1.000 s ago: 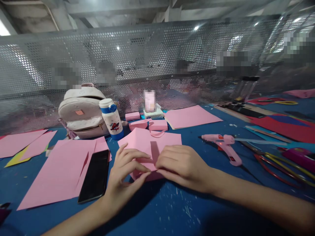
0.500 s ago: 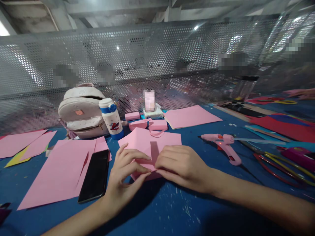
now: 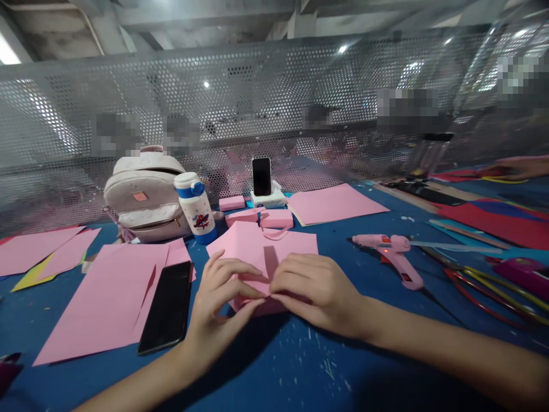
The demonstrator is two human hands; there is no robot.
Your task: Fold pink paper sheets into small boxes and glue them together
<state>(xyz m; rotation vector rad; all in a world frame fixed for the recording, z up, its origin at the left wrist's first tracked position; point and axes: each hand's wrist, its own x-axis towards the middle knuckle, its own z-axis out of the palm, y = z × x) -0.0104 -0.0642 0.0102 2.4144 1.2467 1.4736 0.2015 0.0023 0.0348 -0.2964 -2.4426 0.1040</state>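
In the middle of the head view, a partly folded pink paper box [image 3: 246,243] rests on the blue table [image 3: 309,366]. My left hand [image 3: 229,294] pinches its near edge between thumb and fingertips. Close beside it, my right hand [image 3: 315,289] is closed on the same edge, fingers curled over the paper. The fingertips of both hands almost meet there, and they hide part of the fold. Right of my right hand lies a pink hot glue gun [image 3: 390,249] with a small red light lit. A black phone [image 3: 166,306] lies left of my left hand.
Pink paper sheets [image 3: 103,297] spread at the left. A pale backpack [image 3: 143,191] and a white-and-blue bottle [image 3: 197,209] stand behind. Small pink boxes [image 3: 277,218] sit beyond the paper. Scissors [image 3: 484,292] lie at right; another person's hand [image 3: 521,167] shows far right.
Both hands keep their grip on the paper edge with hardly any movement. The view shifts very slightly. At far right, the other person's hand has moved over the scissors there.
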